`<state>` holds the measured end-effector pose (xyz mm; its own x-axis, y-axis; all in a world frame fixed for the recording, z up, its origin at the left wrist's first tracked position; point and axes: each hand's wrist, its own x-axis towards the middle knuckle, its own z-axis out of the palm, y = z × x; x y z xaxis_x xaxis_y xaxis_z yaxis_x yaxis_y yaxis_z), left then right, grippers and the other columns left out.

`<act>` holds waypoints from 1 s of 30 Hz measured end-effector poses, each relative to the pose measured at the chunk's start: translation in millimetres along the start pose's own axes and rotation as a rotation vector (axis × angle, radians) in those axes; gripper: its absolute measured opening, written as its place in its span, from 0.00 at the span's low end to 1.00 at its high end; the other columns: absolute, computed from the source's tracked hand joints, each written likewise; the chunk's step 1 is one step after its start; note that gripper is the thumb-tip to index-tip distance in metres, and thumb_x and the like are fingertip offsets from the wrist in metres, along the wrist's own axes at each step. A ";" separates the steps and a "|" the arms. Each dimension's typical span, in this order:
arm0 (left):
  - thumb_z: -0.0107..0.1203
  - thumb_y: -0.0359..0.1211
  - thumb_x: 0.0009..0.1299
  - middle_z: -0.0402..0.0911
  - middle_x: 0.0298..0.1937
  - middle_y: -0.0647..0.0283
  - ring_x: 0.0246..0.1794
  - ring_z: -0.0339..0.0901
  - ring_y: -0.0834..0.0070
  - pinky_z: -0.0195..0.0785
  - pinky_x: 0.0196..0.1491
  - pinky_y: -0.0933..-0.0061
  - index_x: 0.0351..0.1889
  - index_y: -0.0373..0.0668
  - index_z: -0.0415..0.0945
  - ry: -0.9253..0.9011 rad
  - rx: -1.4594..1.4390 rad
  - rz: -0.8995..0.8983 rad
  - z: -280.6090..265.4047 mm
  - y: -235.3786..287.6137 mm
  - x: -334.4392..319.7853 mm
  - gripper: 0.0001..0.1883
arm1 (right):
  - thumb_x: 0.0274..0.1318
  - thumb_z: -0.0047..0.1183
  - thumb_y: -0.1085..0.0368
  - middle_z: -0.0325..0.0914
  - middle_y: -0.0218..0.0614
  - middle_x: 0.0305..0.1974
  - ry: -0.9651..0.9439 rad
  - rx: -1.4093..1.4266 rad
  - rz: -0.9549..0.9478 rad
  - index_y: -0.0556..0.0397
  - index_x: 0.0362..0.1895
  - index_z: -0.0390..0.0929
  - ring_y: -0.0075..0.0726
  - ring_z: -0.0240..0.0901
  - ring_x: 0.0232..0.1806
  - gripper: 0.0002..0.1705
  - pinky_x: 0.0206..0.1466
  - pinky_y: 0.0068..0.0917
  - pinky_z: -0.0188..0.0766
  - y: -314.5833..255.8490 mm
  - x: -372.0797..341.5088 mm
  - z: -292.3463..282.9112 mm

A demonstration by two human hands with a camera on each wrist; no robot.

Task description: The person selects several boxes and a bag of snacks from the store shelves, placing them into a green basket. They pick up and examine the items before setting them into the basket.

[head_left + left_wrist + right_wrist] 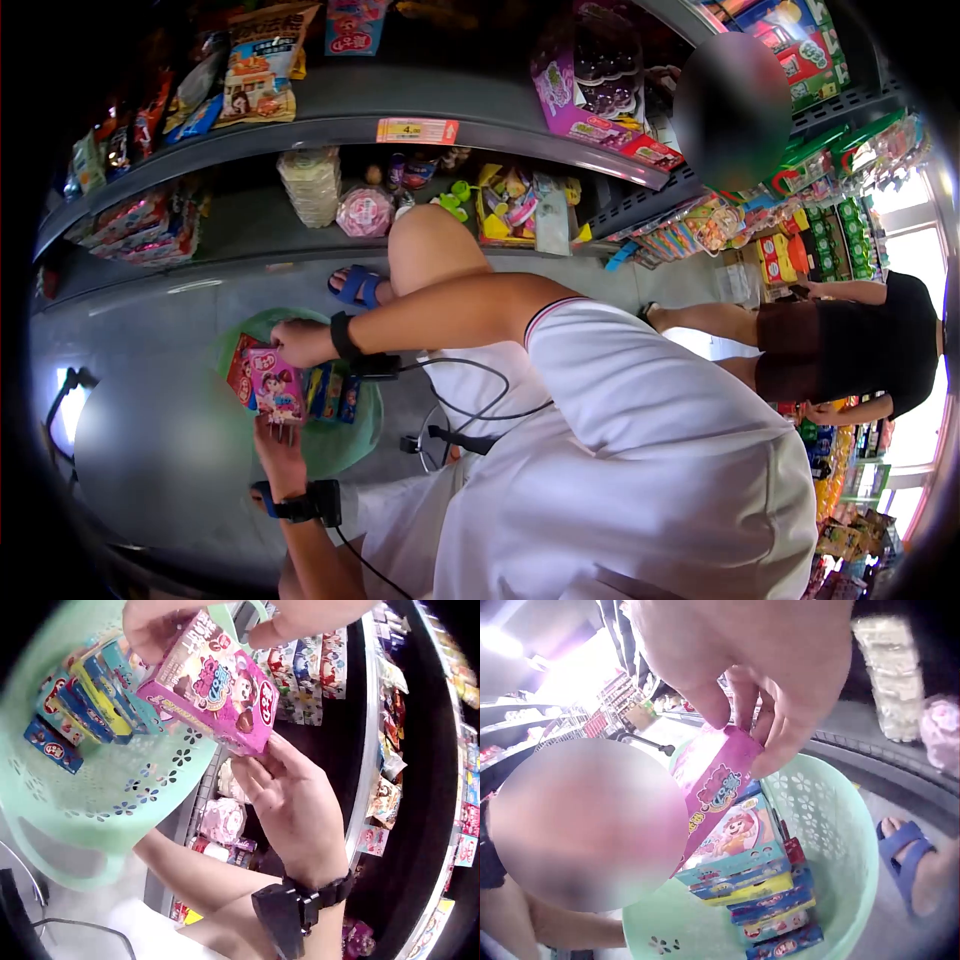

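Observation:
A pink snack box (275, 385) with a cartoon girl on its front is held over a pale green plastic basket (169, 780). My right hand (754, 682) grips one end of the box, thumb and fingertips on its edges. At the opposite end, my left hand (280, 455) holds the box; the left wrist view has this hand (161, 630) at the top, fingers partly behind the box. In the right wrist view a blur covers that side. Inside the basket, several snack boxes (735, 840) in teal, yellow and blue stand in a row.
Shelves (330, 140) run alongside with bagged snacks and a purple display box (590, 100). Lower down are a pink round container (365, 210) and a stack of pale packs (310, 185). A blue-sandalled foot (355, 285) is beside the basket. Another person (830, 340) stands behind.

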<state>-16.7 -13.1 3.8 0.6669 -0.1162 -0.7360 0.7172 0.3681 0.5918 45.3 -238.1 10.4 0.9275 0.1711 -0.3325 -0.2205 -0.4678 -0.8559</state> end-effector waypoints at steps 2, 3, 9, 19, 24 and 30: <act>0.48 0.49 0.70 0.70 0.50 0.71 0.50 0.69 0.75 0.62 0.54 0.70 0.51 0.52 0.70 -0.021 0.006 0.002 -4.2 2.2 2.5 0.18 | 0.49 0.47 0.64 0.78 0.55 0.35 0.016 -0.054 0.016 0.61 0.37 0.78 0.58 0.75 0.40 0.14 0.44 0.42 0.72 10.1 7.2 3.5; 0.47 0.49 0.70 0.71 0.48 0.71 0.49 0.69 0.75 0.63 0.52 0.70 0.51 0.53 0.71 -0.056 0.020 0.027 -4.0 0.8 1.6 0.17 | 0.49 0.47 0.64 0.78 0.56 0.36 0.000 -0.068 0.034 0.61 0.37 0.77 0.58 0.76 0.40 0.14 0.43 0.43 0.72 6.3 2.5 -1.9; 0.50 0.46 0.67 0.75 0.38 0.71 0.40 0.72 0.79 0.65 0.43 0.72 0.45 0.51 0.73 0.116 0.078 0.083 22.9 6.1 1.1 0.15 | 0.50 0.49 0.63 0.77 0.59 0.40 -0.030 -0.071 0.068 0.63 0.48 0.70 0.59 0.75 0.46 0.22 0.47 0.41 0.71 5.1 -5.4 5.9; 0.50 0.48 0.67 0.75 0.31 0.72 0.31 0.72 0.82 0.61 0.37 0.74 0.45 0.50 0.71 0.119 0.231 0.098 10.0 8.8 13.4 0.15 | 0.48 0.53 0.61 0.74 0.64 0.44 -0.160 -0.220 0.005 0.63 0.40 0.76 0.61 0.73 0.48 0.19 0.50 0.44 0.71 31.1 31.1 36.7; 0.49 0.46 0.69 0.74 0.44 0.71 0.45 0.71 0.80 0.61 0.46 0.72 0.53 0.50 0.70 0.190 0.211 0.240 14.2 29.9 12.9 0.18 | 0.49 0.56 0.57 0.75 0.62 0.42 0.014 0.059 0.031 0.63 0.40 0.75 0.58 0.74 0.48 0.21 0.51 0.40 0.70 -16.8 4.4 20.1; 0.47 0.44 0.70 0.74 0.48 0.72 0.54 0.68 0.78 0.56 0.54 0.66 0.52 0.51 0.69 0.058 0.227 0.310 -27.3 28.3 61.4 0.16 | 0.48 0.56 0.58 0.78 0.55 0.40 -0.027 0.171 -0.028 0.63 0.44 0.74 0.49 0.75 0.46 0.23 0.46 0.38 0.71 -13.7 13.6 22.3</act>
<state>39.0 15.4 -33.6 0.8514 0.0232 -0.5241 0.5139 0.1633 0.8421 54.2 -210.0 8.8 0.9259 0.2066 -0.3164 -0.2452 -0.3086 -0.9191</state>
